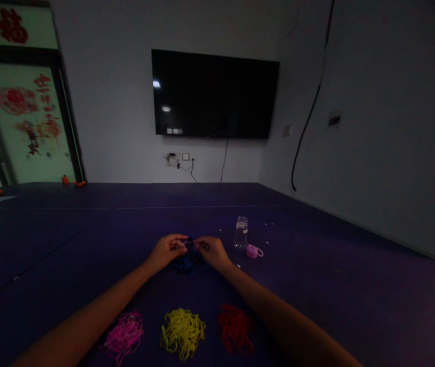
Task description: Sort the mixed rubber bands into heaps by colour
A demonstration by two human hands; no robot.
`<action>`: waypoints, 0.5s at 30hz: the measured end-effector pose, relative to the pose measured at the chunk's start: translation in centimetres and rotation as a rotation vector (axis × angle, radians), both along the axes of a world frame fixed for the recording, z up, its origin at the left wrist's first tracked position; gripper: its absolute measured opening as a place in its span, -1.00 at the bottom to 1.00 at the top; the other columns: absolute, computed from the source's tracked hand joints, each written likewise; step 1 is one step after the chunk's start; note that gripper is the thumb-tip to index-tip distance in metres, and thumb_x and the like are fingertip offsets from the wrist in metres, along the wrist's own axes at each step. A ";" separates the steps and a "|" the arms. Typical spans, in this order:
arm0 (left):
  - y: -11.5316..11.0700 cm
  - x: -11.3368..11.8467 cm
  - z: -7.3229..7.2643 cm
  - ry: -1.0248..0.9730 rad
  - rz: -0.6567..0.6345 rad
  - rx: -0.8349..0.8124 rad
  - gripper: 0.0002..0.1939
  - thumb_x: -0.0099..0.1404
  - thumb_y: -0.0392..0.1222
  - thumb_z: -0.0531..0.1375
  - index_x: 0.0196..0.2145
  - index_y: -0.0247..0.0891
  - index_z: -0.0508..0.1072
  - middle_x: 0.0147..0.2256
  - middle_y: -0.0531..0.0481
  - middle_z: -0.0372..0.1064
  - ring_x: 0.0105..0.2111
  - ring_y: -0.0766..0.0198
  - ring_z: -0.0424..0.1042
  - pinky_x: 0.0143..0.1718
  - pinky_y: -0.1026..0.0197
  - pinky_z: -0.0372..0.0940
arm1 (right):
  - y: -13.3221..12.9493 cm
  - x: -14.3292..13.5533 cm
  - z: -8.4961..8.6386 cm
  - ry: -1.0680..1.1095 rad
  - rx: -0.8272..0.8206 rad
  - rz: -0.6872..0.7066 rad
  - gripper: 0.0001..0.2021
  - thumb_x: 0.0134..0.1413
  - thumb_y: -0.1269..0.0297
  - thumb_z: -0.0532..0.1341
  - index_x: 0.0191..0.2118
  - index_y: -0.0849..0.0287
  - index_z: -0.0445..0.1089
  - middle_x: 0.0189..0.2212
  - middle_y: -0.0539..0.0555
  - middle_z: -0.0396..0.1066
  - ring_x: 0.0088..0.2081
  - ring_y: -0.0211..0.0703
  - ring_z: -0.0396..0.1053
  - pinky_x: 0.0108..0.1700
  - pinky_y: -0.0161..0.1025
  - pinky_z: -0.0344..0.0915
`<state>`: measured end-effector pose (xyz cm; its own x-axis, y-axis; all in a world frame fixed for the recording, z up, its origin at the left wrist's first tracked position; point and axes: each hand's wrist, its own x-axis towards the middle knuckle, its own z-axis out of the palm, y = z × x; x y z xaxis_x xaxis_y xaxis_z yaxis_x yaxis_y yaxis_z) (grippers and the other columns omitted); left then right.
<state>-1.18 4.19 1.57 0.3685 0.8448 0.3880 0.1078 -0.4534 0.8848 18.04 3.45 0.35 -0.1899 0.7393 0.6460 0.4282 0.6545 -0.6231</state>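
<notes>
Over a dark blue pile of strings [184, 263], my left hand [167, 252] and my right hand [214, 253] face each other with a small gap between them. Each hand pinches a pink string [196, 243], which runs across the gap beside some dark blue strands. Nearer to me on the purple surface lie three more piles: pink strings [124, 334] at the left, yellow strings [182, 332] in the middle and red strings [234, 328] at the right, beside my right forearm.
A clear bottle [240, 233] stands right of my right hand, with a pink lid [253, 251] next to it. Small white scraps lie around them. The purple surface [125, 219] reaches the wall, where a black television [215, 97] hangs. Small orange objects [80, 183] sit at the far left.
</notes>
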 end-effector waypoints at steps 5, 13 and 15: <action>-0.5 0.9 -0.9 -0.031 -0.047 -0.088 -0.56 -0.05 -0.19 0.34 -0.17 -0.34 0.44 -0.47 0.00 0.45 -0.44 0.25 0.42 -0.34 0.23 0.28 | -0.2 -0.7 0.0 0.085 -0.110 0.088 -0.86 -0.07 0.36 0.20 -0.37 0.20 0.50 -0.47 0.05 0.49 -0.45 -0.22 0.41 -0.42 -0.34 0.29; -1.1 0.7 -1.0 -0.028 -0.003 -0.016 -0.56 0.02 -0.09 0.31 -0.14 -0.35 0.44 -0.49 0.01 0.43 -0.46 0.28 0.40 -0.39 0.27 0.26 | -0.9 -1.1 -0.5 -0.006 -0.047 0.066 -0.86 -0.07 0.42 0.19 -0.41 0.14 0.51 -0.51 0.01 0.49 -0.50 -0.26 0.38 -0.45 -0.38 0.26; -1.2 0.7 -1.0 -0.030 -0.009 -0.019 -0.55 0.02 -0.09 0.32 -0.14 -0.35 0.44 -0.49 0.03 0.41 -0.47 0.29 0.38 -0.40 0.27 0.25 | -1.1 -1.1 -0.4 -0.036 -0.008 0.054 -0.83 -0.07 0.45 0.19 -0.39 0.11 0.52 -0.49 0.01 0.49 -0.50 -0.26 0.38 -0.44 -0.37 0.26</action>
<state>-0.47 2.98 0.59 0.3645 0.8490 0.3825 0.0775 -0.4371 0.8961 16.95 2.30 -0.08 -0.2528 0.7326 0.6320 0.4142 0.6723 -0.6136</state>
